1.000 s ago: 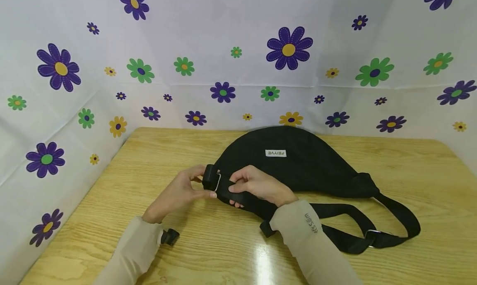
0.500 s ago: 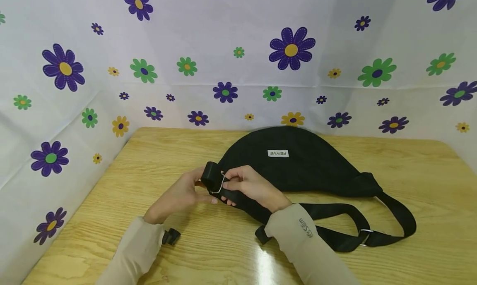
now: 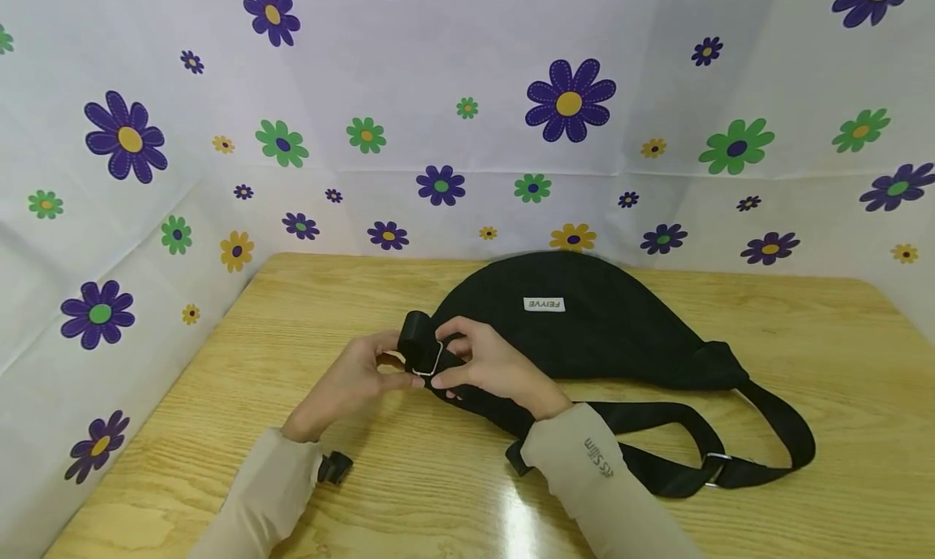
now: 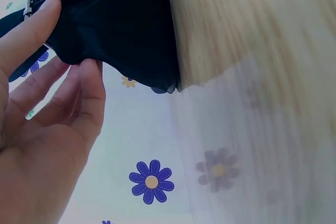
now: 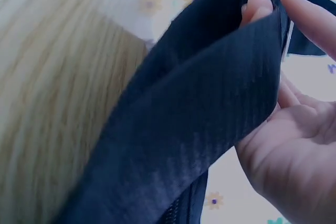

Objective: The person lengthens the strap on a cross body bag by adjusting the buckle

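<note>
A black waist bag with a small white label lies on the wooden table. At its left end, a black strap stands up in a loop through a metal strap slider. My left hand pinches the bag's end beside the slider, thumb in front and fingers behind in the left wrist view. My right hand pinches the strap close to the slider. In the right wrist view this strap bows into a wide fold, and fingertips reach inside it. The exact grip at the slider is partly hidden.
The bag's long strap curves over the table at right, with a second metal slider on it. Dark wrist-worn pieces show by both sleeves. A white flowered cloth hangs behind and left of the table.
My right hand has moved left along the strap up to the slider. The strap loop beyond the slider has risen and now stands more upright. My left hand has hardly moved.
</note>
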### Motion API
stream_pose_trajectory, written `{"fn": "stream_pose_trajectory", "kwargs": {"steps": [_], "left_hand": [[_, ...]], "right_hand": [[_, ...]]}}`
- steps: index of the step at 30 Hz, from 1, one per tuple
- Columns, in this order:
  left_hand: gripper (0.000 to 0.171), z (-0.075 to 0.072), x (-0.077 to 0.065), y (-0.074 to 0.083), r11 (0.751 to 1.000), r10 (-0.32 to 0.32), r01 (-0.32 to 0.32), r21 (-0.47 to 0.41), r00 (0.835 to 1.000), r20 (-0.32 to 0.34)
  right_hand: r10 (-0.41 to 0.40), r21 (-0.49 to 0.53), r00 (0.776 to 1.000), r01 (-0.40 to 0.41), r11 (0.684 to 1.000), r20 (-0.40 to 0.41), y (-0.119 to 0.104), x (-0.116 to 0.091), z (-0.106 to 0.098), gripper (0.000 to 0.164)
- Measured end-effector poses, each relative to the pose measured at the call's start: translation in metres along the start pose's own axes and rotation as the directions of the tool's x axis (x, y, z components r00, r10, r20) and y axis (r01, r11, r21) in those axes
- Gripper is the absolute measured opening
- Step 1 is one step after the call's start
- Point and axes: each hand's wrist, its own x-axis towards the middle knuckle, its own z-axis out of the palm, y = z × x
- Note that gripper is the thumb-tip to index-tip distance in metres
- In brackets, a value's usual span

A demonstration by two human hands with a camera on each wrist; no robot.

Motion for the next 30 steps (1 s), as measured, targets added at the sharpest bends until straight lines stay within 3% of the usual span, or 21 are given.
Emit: {"fn": "stream_pose_trajectory", "kwargs": {"steps": [10,17,21,27,30], "left_hand": [[0.027,0.003,0.000,-0.002,1.000,-0.006,0.006,-0.005,1.000,-0.030],[0.028,0.000,-0.001,0.001,0.999,-0.030,0.030,0.026,0.999,-0.024],[0.028,-0.002,-0.001,-0.001,1.000,-0.017,0.017,0.015,1.000,0.002],[0.039,-0.004,-0.004,-0.005,0.996,-0.047,0.045,0.075,0.999,0.018],[0.041,-0.006,-0.005,-0.005,0.993,-0.087,0.086,0.084,0.996,0.010]], "right_hand": [[-0.028,-0.186,0.995,0.010,0.983,-0.095,-0.002,-0.001,0.014,0.054],[-0.070,-0.325,0.982,0.009,0.946,-0.175,-0.004,0.001,0.017,0.050],[-0.069,-0.392,0.983,-0.004,0.920,-0.171,-0.005,-0.002,0.013,0.051],[-0.120,-0.534,0.986,0.039,0.844,-0.118,-0.004,-0.010,0.000,0.045],[-0.156,-0.533,0.984,0.085,0.842,-0.091,-0.004,-0.015,-0.008,0.043]]}}
